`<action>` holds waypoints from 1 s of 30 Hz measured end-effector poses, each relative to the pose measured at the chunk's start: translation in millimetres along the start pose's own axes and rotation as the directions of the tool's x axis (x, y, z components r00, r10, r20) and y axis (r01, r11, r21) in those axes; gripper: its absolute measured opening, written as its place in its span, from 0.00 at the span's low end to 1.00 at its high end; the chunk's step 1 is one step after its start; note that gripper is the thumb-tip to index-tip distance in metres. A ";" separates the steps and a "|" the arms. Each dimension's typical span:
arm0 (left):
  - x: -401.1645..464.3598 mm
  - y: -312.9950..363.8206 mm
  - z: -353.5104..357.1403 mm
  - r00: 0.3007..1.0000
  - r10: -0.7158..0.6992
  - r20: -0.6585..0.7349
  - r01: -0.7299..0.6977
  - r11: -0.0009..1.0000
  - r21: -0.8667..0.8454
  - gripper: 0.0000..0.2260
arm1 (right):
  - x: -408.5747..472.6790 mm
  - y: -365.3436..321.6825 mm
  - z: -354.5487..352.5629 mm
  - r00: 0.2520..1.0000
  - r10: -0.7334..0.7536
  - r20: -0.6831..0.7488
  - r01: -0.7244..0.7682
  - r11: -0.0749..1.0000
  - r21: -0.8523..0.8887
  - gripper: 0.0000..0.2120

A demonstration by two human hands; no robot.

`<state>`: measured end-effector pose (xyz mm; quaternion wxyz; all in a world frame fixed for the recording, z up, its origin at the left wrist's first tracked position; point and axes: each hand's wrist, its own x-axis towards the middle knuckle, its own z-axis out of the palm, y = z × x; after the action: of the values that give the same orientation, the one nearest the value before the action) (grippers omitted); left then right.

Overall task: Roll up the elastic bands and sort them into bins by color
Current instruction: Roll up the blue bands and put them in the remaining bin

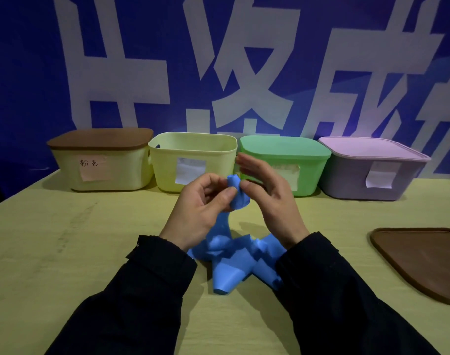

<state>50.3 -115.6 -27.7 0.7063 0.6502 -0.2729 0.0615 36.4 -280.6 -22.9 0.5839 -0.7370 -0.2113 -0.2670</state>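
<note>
A long blue elastic band (231,257) lies crumpled on the yellow table, and its upper end is wound into a small roll (238,193) held above the table. My left hand (200,203) grips the roll between thumb and curled fingers. My right hand (267,193) touches the roll's right side with its thumb, its fingers straight and slightly blurred. Four bins stand in a row behind: a cream bin with a brown lid (101,160), an uncovered yellow bin (193,160), a green lidded bin (285,162) and a purple lidded bin (372,167).
A loose brown lid (421,260) lies on the table at the right. Each bin has a paper label on its front. A blue banner with large white characters hangs behind the bins. My dark sleeves fill the lower frame.
</note>
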 end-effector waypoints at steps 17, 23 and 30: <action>1.9 6.7 -6.7 0.996 0.041 -0.080 -0.045 0.998 -0.049 0.13 | 4.3 -13.8 -9.9 0.982 0.147 0.120 -0.177 0.939 0.296 0.11; -0.2 9.1 -4.9 0.999 0.045 -0.008 -0.045 0.995 -0.086 0.14 | 0.4 -17.0 -13.0 0.971 0.122 0.207 -0.155 0.976 0.151 0.02; -0.5 6.3 -5.4 0.999 0.048 -0.016 -0.050 0.994 -0.097 0.13 | -1.0 -20.2 -9.2 0.980 0.062 0.190 -0.069 0.997 0.027 0.07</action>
<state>48.7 -109.4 -22.4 0.7375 0.6076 -0.2866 0.0698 21.7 -285.0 -6.9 0.5820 -0.7556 -0.2459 -0.1729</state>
